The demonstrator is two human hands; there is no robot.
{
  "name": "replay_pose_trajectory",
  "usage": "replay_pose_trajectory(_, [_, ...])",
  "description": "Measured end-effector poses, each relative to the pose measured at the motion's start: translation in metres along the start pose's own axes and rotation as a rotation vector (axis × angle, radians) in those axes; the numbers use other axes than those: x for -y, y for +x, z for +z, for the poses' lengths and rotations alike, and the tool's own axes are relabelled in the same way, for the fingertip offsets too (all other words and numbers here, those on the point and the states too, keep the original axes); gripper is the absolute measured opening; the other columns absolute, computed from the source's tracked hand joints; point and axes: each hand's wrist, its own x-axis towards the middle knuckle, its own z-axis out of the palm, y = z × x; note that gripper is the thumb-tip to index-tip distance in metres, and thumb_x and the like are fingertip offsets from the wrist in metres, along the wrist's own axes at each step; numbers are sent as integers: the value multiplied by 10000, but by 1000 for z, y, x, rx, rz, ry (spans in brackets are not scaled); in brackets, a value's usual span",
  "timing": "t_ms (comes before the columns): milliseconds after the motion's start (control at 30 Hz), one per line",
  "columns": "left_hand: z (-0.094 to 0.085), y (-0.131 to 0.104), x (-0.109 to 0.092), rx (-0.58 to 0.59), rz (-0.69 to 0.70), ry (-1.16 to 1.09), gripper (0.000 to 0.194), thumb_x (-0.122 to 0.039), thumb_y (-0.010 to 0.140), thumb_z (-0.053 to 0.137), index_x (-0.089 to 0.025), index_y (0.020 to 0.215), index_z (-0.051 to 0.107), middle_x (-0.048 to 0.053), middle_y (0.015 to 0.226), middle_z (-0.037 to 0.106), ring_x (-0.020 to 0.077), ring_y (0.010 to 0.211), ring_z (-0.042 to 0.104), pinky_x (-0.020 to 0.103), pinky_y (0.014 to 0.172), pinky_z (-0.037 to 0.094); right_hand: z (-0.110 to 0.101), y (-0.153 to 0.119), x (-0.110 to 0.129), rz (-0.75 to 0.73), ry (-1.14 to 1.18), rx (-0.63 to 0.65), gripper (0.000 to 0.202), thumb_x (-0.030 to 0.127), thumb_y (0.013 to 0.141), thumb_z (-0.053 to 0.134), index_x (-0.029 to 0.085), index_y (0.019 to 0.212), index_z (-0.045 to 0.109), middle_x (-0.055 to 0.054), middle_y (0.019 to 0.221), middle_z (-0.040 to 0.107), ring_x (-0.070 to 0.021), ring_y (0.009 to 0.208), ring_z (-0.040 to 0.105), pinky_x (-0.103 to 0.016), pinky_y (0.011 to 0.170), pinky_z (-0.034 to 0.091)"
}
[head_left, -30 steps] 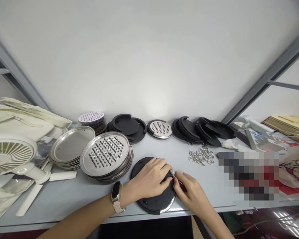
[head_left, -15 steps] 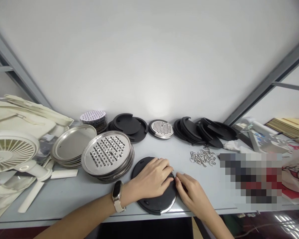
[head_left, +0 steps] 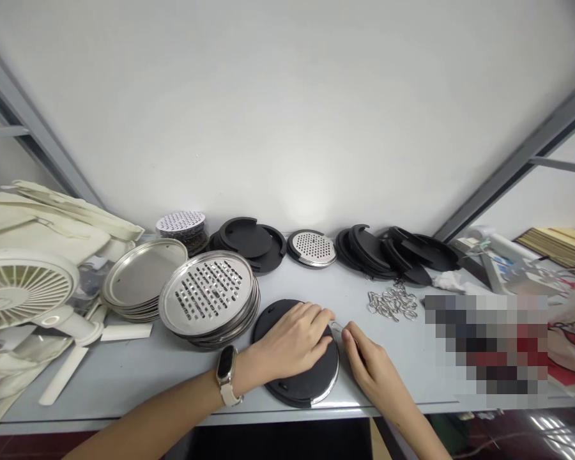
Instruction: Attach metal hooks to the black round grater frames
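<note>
A black round holder lies flat near the table's front edge, with a shiny metal rim showing along its lower right side. My left hand, with a watch on its wrist, lies over the holder and grips it, fingers bent towards its right edge. Just right of the holder, my right hand pinches a thin metal wire loop. The loop is close to the left fingertips; whether it touches the holder I cannot tell. A pile of similar wire loops lies farther back on the right.
Stacked metal grater discs and plain metal discs stand left. More black holders line the wall, around a holder with a grater disc. A white fan is far left. A red-and-white bag lies right.
My right hand has drawn slightly away from the holder, and the wire loop now shows between the hands. My left thumb and fingers have parted a little at the holder's right edge.
</note>
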Motion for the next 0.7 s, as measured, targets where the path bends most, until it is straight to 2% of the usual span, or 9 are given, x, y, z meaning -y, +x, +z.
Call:
replay_pose_trajectory(133, [-1, 0, -1, 6, 27, -42, 158, -182, 899, 443, -161, 1054, 465, 68, 992, 574, 204, 948, 544, 354, 865, 450, 0, 2, 0, -88, -116, 44, 248, 303, 972, 287, 218, 820, 464, 4, 616, 515, -162, 545, 519, -248, 516, 367])
replay_pose_trajectory(233, [-1, 0, -2, 7, 28, -59, 158, -181, 892, 456, -164, 1048, 466, 61, 983, 579, 200, 945, 548, 354, 868, 451, -2, 2, 0, -98, -125, 72, 268, 293, 972, 293, 214, 816, 497, -13, 633, 543, -168, 571, 535, -253, 537, 390])
replay_pose_trajectory(567, [-4, 1, -2, 52, 56, -24, 191, -159, 905, 420, -155, 1089, 472, 62, 977, 597, 193, 957, 550, 345, 885, 426, -4, 1, 1, -106, -84, 92, 276, 288, 965, 323, 208, 747, 472, -11, 635, 535, -152, 576, 528, -253, 548, 392])
replay_pose_trajectory(700, [-4, 0, -2, 65, 55, -33, 200, -155, 909, 410, -148, 1100, 470, 64, 973, 603, 189, 937, 560, 337, 876, 420, -3, 0, 1, -136, -114, 61, 276, 281, 958, 335, 210, 710, 434, 5, 599, 504, -136, 534, 497, -243, 517, 365])
